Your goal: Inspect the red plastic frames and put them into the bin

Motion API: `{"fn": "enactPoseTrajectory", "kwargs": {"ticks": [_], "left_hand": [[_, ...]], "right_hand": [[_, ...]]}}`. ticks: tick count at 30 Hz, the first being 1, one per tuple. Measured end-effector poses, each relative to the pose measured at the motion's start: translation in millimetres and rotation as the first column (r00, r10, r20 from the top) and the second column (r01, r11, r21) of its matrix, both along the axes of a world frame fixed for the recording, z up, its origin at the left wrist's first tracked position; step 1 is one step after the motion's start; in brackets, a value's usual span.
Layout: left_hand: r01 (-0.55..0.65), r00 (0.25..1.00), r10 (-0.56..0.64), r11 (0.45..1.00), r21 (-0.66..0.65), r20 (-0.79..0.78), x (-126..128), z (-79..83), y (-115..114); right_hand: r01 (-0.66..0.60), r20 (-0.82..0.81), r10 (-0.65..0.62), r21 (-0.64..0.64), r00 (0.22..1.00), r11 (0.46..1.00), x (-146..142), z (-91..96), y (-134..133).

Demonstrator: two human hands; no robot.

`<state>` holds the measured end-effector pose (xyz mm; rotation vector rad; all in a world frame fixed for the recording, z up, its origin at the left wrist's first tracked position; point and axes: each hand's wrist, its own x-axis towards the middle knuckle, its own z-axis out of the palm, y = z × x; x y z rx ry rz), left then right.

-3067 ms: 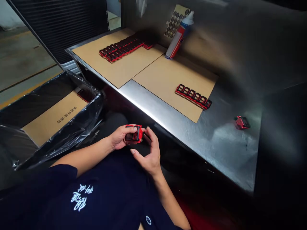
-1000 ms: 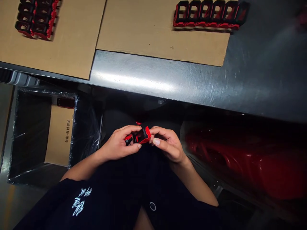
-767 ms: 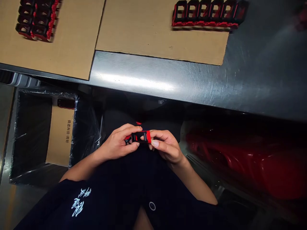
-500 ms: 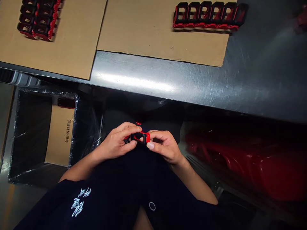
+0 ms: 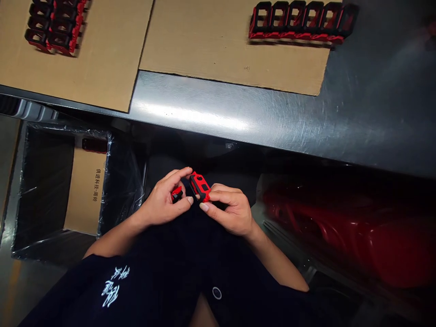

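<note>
Two bare hands, close together at lap level, not touching as far as I can see. Right hand [image 5: 235, 209]: thumb and forefinger pinch the lower right end of a red-and-black frame [image 5: 203, 182]. Frame tilted, long axis running from upper left, away from the wearer, to lower right. Left hand [image 5: 162, 200]: curled around a second piece [image 5: 176, 194], also red and black; rear fingers hidden. Its forefinger tip sits just beside the frame's upper left end; contact, cannot tell. So the frame lies between the hands, rightward of the left palm. Outward: plastic-lined box [image 5: 106, 181] at the wearer's left; metal bench [image 5: 218, 106] ahead, bearing cardboard [image 5: 218, 54] with a row of similar frames [image 5: 296, 34] ahead right.
</note>
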<state>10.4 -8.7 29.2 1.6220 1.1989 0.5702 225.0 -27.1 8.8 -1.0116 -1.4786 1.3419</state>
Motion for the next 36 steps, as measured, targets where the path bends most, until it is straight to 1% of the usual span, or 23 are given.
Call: {"fn": "enactPoseTrajectory", "kwargs": {"ticks": [4,8,13,18,23,28,31,36], "left_hand": [[0.021,1.000,-0.020,0.999,0.049,-0.024,1.0,-2.4,-2.1],[-0.005,1.000,0.006,0.999,0.044,-0.021,4.4,-4.0,-4.3],[-0.013,1.000,0.013,0.998,0.069,0.001,7.3,-3.8,-5.2],[-0.014,1.000,0.011,0.987,0.158,0.022,8.2,-5.3,-5.7],[-0.013,1.000,0.016,0.962,0.272,-0.009,9.6,-5.7,-6.2],[-0.017,0.999,0.025,0.942,0.335,-0.021,10.3,-6.1,-6.2],[-0.020,1.000,0.026,0.945,0.325,-0.016,10.0,-7.1,-6.6],[-0.027,1.000,0.027,0.960,0.280,0.005,9.2,-9.0,-8.0]], "right_hand": [[-0.020,0.033,0.018,0.075,0.999,0.997,-1.6,-2.9,0.7],[-0.038,0.057,0.030,0.138,0.998,0.990,-3.2,-5.0,1.2],[-0.053,0.090,0.038,0.175,0.995,0.983,-4.9,-4.8,1.6],[-0.060,0.108,0.039,0.200,0.993,0.978,-5.1,-6.0,1.4],[-0.083,0.148,0.055,0.194,0.987,0.978,-5.0,-8.3,0.7],[-0.078,0.105,0.059,0.190,0.993,0.979,-5.6,-7.9,0.6],[-0.086,0.080,0.075,0.151,0.994,0.985,-5.4,-6.2,0.1],[-0.083,0.043,0.082,0.012,0.996,0.996,-2.7,-2.7,-0.2]]}}
